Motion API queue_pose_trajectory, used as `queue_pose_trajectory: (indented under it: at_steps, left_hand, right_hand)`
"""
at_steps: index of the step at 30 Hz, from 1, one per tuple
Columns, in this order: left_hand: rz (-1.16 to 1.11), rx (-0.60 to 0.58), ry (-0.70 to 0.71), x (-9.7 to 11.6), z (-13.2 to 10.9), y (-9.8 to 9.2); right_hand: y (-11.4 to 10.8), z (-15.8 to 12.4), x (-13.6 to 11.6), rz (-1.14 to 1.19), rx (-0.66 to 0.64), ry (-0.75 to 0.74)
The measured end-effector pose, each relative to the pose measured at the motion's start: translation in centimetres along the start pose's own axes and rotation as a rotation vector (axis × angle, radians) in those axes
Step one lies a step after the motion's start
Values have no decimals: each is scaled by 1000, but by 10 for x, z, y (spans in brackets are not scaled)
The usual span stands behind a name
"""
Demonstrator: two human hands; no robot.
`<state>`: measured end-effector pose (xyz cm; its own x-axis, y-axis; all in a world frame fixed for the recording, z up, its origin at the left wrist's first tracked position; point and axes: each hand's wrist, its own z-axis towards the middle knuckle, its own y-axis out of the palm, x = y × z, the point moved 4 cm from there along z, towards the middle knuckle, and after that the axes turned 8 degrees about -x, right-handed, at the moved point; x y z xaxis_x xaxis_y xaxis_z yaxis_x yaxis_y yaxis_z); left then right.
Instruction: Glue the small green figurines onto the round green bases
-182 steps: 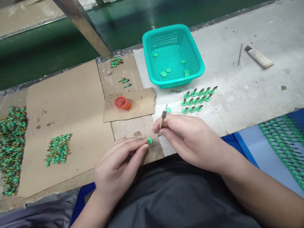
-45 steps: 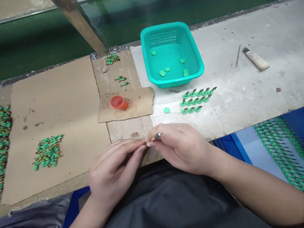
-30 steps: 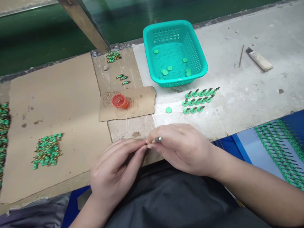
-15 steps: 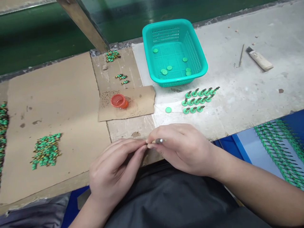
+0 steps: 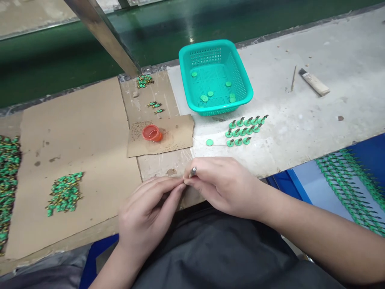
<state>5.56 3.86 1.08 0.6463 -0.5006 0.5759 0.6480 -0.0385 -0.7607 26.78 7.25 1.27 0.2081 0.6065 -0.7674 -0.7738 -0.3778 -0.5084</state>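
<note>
My left hand (image 5: 147, 208) is closed in a pinch, thumb against forefinger; whatever lies between the tips is too small and hidden to name. Touching those fingertips, my right hand (image 5: 222, 184) grips a slim pen-like tool (image 5: 193, 171) whose silvery end sticks up above the forefinger. Both hands meet over the table's front edge, close to my lap. Just beyond them a single green disc (image 5: 209, 142) lies flat. To its right, small dark-topped figures on green round bases (image 5: 238, 141) stand in rows. A red cup (image 5: 152, 133) holding liquid sits on a cardboard piece (image 5: 177, 138).
A teal basket (image 5: 246, 90) with several green discs stands at the back. Piles of small green-and-yellow pieces (image 5: 64, 192) lie left on cardboard (image 5: 99, 120). A white tube (image 5: 315, 83) and thin stick (image 5: 294, 78) rest far right. More green pieces (image 5: 345, 188) are lower right.
The tool in my right hand has tipped more upright, and its silvery end has moved left and up. The camera view has shifted slightly. My hands stay together at nearly the same place.
</note>
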Motion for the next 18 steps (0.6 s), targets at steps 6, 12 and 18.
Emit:
queue_pose_trajectory:
  at_steps: [6, 12, 18]
  left_hand:
    - [-88, 30, -100, -4, -3, -2]
    - [-325, 84, -322, -6, -3, -19]
    - [-718, -26, -475, -8, 3, -33]
  right_hand:
    - [-10, -13, 1, -47, 175, 72]
    - [-4, -16, 5, -88, 150, 114]
    - [0, -19, 8, -49, 191, 153]
